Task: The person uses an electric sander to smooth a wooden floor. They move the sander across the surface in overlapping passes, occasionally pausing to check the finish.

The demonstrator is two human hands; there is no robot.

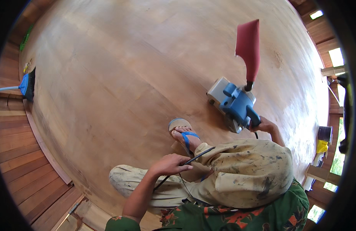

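My right hand [264, 126] is closed round the rear handle of a blue and white belt sander [236, 104], which rests on the wooden floor to the right of centre. A red dust bag [249, 44] rises from the sander's black spout. My left hand [171, 165] is over my bent leg, its fingers and thumb round a black power cord [203, 153]. The cord runs across my lap, and part of it is hidden by the hand. My foot, in a sandal with blue straps [190, 135], stands between the hand and the sander.
A blue broom [25, 85] lies at the far left beside a plank wall [31, 169]. At the right edge stand a dark tin [324, 133] and a yellow item [321, 146] near wall posts. Fine dust [277, 57] lies on the floor [120, 77] beyond the sander.
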